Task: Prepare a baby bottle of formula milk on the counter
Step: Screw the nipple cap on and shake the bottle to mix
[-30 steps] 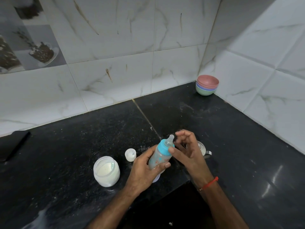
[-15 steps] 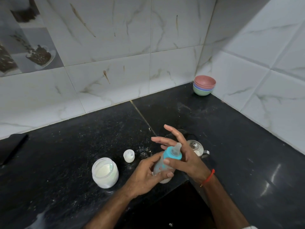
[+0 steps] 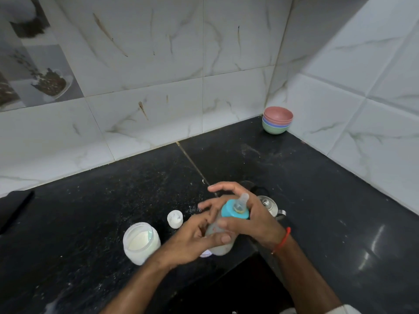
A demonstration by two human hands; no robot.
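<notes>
A baby bottle [image 3: 221, 245] with a teal collar and clear teat, holding cloudy milk, sits tilted between both palms above the counter's front edge. My left hand [image 3: 192, 241] presses its left side, thumb across the body. My right hand [image 3: 256, 219] presses the right side, fingers spread over the collar. An open jar of white formula powder [image 3: 140, 242] stands to the left. A small white cap [image 3: 175, 218] lies behind it.
A steel kettle lid [image 3: 271, 206] shows behind my right hand. Stacked coloured bowls [image 3: 277, 123] sit in the far corner. A dark flat object [image 3: 13, 207] lies at the left edge. Powder is scattered on the black counter [image 3: 328, 200].
My right hand went from pinching the teat to lying flat against the bottle. Both palms now hold the bottle between them, and it has tilted and come lower and nearer.
</notes>
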